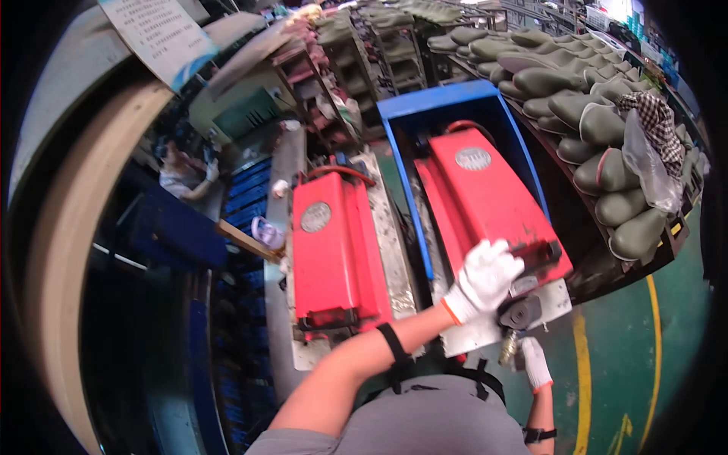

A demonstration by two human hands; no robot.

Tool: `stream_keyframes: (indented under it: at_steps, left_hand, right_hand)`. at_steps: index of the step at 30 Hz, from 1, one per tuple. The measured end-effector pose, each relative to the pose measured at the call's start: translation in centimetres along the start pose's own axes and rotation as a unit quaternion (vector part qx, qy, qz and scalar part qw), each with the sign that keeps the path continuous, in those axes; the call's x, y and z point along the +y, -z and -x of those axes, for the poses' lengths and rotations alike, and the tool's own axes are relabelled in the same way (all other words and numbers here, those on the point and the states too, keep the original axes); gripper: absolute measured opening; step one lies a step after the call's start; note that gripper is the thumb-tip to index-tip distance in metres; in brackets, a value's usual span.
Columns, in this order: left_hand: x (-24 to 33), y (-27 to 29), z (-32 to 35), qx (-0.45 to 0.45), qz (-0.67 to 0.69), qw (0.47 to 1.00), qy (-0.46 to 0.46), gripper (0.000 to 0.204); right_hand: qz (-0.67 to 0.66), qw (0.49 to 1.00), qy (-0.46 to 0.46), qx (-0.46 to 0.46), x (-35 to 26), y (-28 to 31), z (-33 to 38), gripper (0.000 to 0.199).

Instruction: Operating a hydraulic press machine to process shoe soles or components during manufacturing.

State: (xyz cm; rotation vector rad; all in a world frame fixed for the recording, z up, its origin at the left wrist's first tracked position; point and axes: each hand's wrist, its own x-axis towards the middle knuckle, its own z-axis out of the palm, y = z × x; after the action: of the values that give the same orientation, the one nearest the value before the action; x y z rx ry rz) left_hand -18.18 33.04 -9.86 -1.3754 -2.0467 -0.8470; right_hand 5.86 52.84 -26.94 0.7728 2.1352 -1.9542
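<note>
Head view: the left hand (485, 277), in a white glove, lies curled over the near end of the right red mould (485, 197), by its black handle (540, 252); the right hand (535, 362), gloved too, hangs below the metal base (550, 299), near a brass fitting (506, 350), whether gripping I cannot tell; a second red mould (334, 243) sits alongside to the left; green boots (599, 121) fill the rack to the right.

Two red moulds (334, 250) side by side on a grey metal bench (390, 243).
</note>
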Motion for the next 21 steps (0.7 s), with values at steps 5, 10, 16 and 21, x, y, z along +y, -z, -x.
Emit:
stream_keyframes:
  at_steps: [5, 10, 16, 21]
  left_hand:
    - [-0.9, -5.8, 6.5, 0.065, 0.013, 0.996, -0.060, 0.059]
    - [-1.7, -8.6, 9.4, 0.071, -0.020, 0.995, -0.073, 0.062]
    - [-1.7, -8.9, 9.7, 0.075, -0.013, 0.995, -0.066, 0.062]
    - [-1.9, -8.6, 9.7, 0.073, -0.015, 0.995, -0.073, 0.065]
  right_hand:
    - [-0.328, 0.920, -0.139, -0.163, 0.0, -2.6, 0.7, 0.061]
    - [-0.434, 0.875, -0.180, -0.114, 0.0, -2.1, 0.9, 0.061]
    - [-0.392, 0.878, -0.273, 0.005, -0.6, 4.0, -2.2, 0.062]
    - [-0.395, 0.904, -0.159, 0.042, -0.2, 5.8, -6.5, 0.067]
